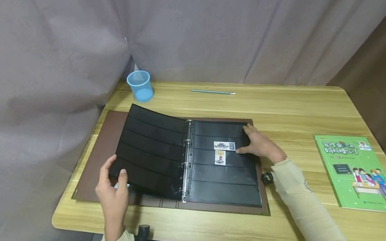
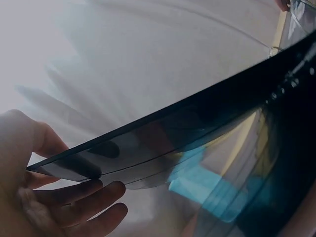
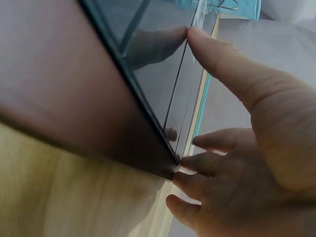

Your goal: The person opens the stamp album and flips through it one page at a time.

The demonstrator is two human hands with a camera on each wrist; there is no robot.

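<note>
blue cup (image 1: 140, 85), pencil (image 1: 213, 92), green book (image 1: 360, 173)

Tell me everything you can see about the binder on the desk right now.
The binder lies open and flat on the wooden desk, brown cover down, with metal rings along its spine. It holds glossy black pages with horizontal pocket strips. The right page lies flat and carries two small stamps near its middle. The left page is lifted at its outer edge, gripped by the left hand. The right hand rests on the right page's outer edge.
</note>
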